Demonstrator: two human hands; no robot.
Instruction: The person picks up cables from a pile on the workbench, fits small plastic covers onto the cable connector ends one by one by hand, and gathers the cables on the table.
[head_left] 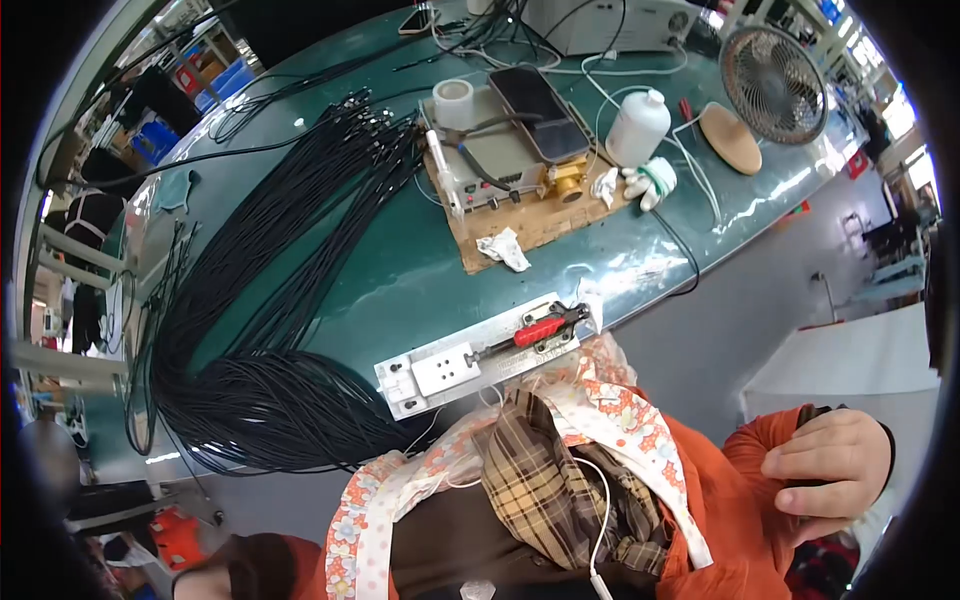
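Note:
My right hand (832,465) is raised at the lower right, beside the orange sleeve (725,505). Its fingers are curled in, and the palm side is hidden, so anything inside does not show. At the bottom left edge only a piece of my left hand or wrist (203,585) shows, cut off by the frame with its fingers out of sight. On the table edge before me lies a metal clamp fixture (445,370) with a red-handled toggle clamp (540,331). Left of it, a thick bundle of black cables (270,400) curves over the green table (370,255).
Behind the fixture, a grey device (500,155) on cardboard (545,225) carries a phone (540,112) and a tape roll (454,103). A white bottle (638,128), a white glove (652,182) and a fan (774,85) stand to the right.

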